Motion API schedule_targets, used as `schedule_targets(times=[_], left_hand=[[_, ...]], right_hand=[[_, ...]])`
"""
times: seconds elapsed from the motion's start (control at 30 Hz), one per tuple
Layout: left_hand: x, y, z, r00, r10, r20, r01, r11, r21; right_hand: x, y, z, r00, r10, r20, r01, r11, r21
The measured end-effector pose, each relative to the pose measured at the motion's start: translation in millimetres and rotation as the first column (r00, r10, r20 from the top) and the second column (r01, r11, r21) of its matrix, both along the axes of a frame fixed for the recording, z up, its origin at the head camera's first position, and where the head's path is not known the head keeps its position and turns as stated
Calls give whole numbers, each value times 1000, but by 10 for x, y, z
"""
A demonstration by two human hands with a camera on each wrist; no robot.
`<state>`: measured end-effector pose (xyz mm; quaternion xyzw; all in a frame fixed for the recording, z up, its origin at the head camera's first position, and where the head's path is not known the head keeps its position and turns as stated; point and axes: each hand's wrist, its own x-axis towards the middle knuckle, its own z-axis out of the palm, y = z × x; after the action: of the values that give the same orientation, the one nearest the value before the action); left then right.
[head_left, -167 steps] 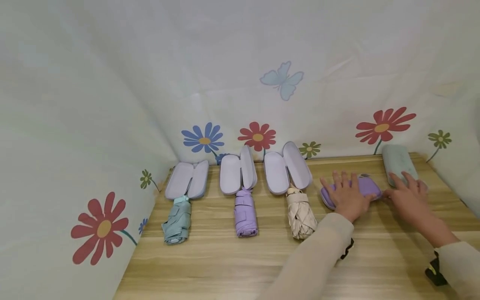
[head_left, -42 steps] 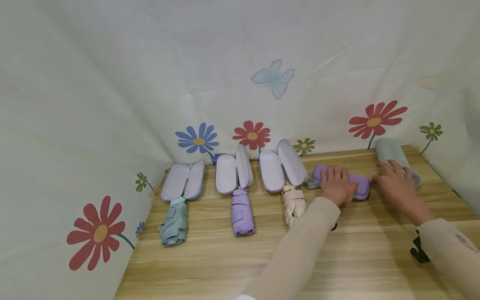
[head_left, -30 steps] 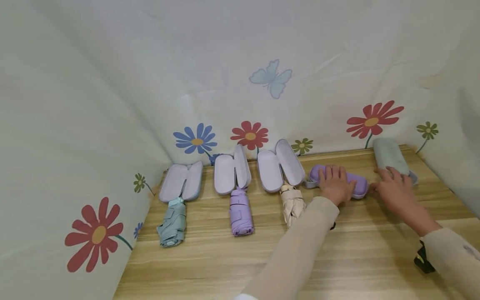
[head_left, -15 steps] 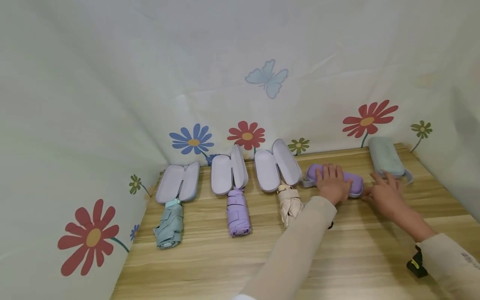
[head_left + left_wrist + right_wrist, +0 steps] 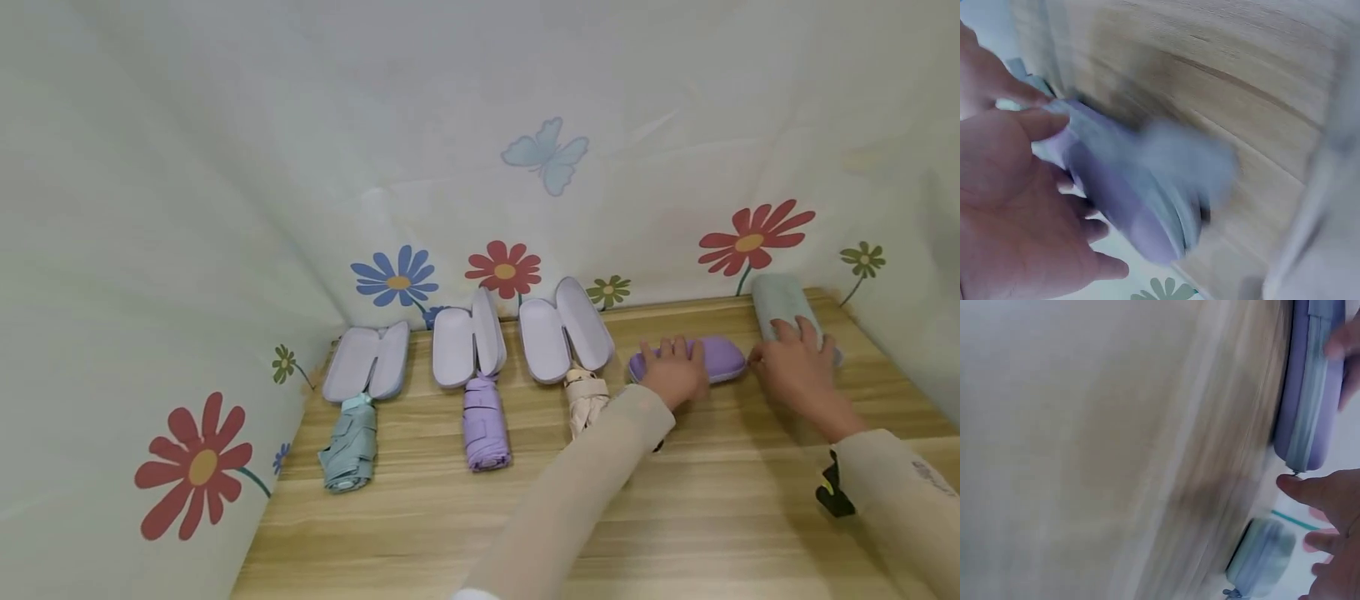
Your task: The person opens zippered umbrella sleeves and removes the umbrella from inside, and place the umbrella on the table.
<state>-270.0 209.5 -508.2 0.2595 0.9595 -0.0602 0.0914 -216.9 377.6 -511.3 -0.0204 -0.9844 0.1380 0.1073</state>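
In the head view my left hand (image 5: 678,377) lies over the left part of a closed purple case (image 5: 722,358), fingers bent over its far side. The left wrist view shows my thumb along this purple case (image 5: 1147,228), its strap (image 5: 1188,162) blurred. At the case's right end is my right hand (image 5: 801,373), its other fingers spread over a pale green case (image 5: 780,300). In the right wrist view the thumb of my right hand (image 5: 1335,519) meets the zipper pull (image 5: 1296,473) of the purple case (image 5: 1291,406); the index finger seems hidden behind it.
Three open cases with pale linings, left (image 5: 351,367), middle (image 5: 454,348) and right (image 5: 544,342), stand along the back of the wooden table (image 5: 420,533). Before them lie folded umbrellas: green (image 5: 351,446), purple (image 5: 485,425) and beige (image 5: 587,400). A flowered cloth (image 5: 420,108) hangs behind.
Since half a second ago the purple case has tilted under my left hand, and its strap at the left end has gone from the head view. My right hand has moved farther over the green case.
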Motion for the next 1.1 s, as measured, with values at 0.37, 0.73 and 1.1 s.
schedule_targets(times=[0.37, 0.73, 1.1], left_hand=[[354, -124, 86, 998, -55, -37, 47, 983, -177], [358, -79, 13, 999, 12, -42, -17, 993, -120], [329, -54, 21, 998, 68, 12, -66, 989, -131]], right_hand=[[-412, -30, 1, 998, 48, -39, -47, 999, 20], [-472, -46, -10, 999, 47, -9, -47, 999, -12], [-332, -31, -5, 999, 53, -1, -53, 999, 11]])
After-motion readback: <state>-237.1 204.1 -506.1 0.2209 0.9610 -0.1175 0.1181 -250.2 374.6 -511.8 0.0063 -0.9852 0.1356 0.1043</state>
